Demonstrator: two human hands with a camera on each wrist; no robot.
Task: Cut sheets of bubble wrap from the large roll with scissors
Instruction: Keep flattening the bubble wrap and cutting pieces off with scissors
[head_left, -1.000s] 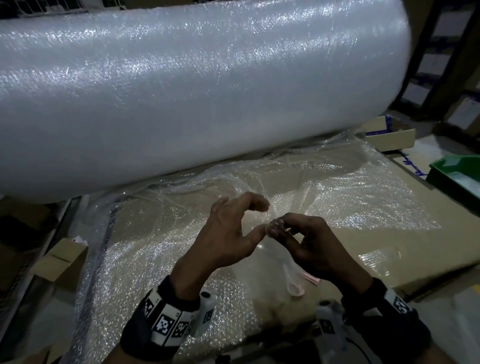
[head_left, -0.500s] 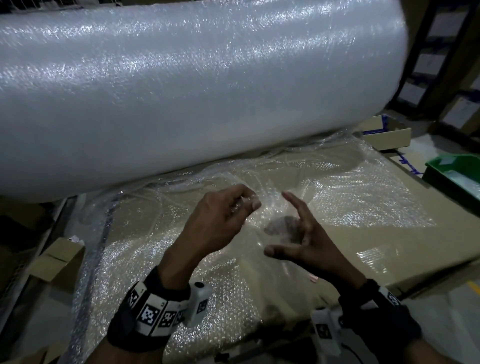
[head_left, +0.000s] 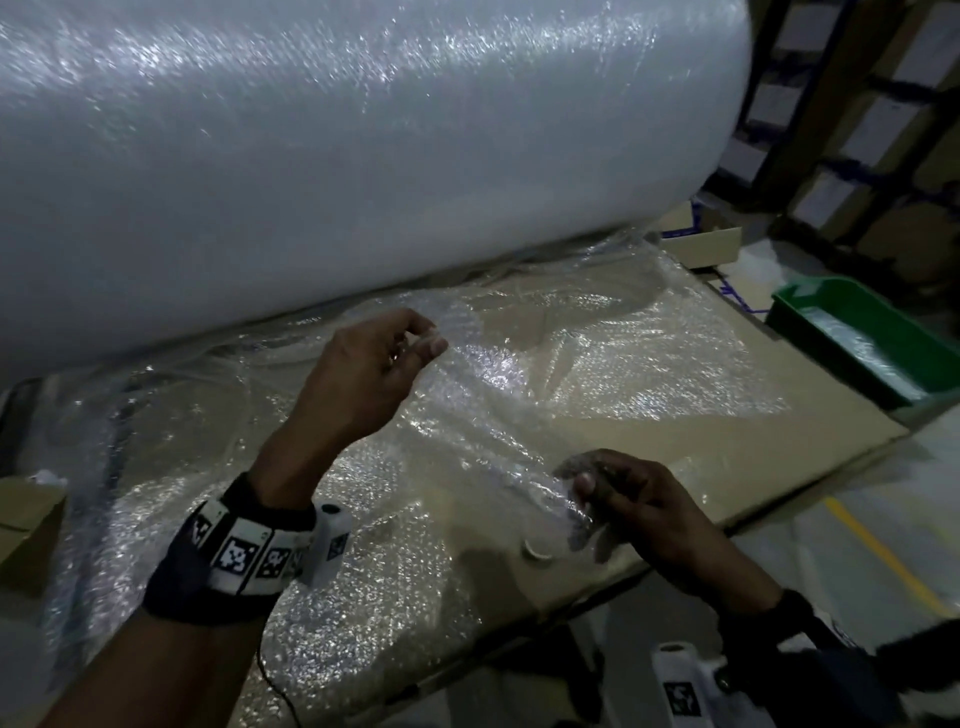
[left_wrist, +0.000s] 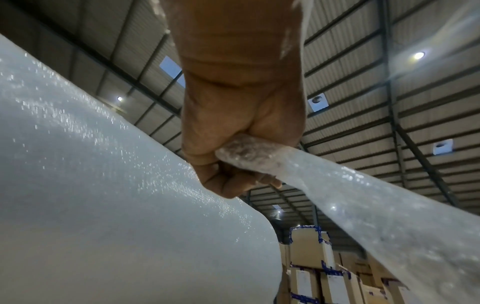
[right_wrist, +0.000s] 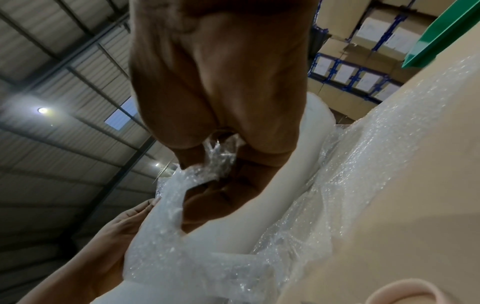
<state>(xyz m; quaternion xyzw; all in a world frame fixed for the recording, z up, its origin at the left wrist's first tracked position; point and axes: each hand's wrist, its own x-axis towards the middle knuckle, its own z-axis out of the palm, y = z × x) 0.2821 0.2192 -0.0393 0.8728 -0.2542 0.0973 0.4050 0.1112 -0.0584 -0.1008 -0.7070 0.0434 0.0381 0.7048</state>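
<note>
Bubble wrap sheet (head_left: 483, 415): lifted over worktop (head_left: 810, 441) near front edge, before large roll (head_left: 311, 156); left hand (head_left: 371, 371) and right hand (head_left: 631, 499) fingers pinching opposite ends, apparently stretching it flat.

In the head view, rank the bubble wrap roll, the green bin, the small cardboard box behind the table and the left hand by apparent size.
1. bubble wrap roll, by far.
2. green bin, partly cut off at the edge.
3. left hand, though it is nearer the camera.
4. small cardboard box, partly hidden.

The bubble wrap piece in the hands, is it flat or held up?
Held up. The left hand and right hand each pinch the bubble wrap piece, stretched between them.
</note>
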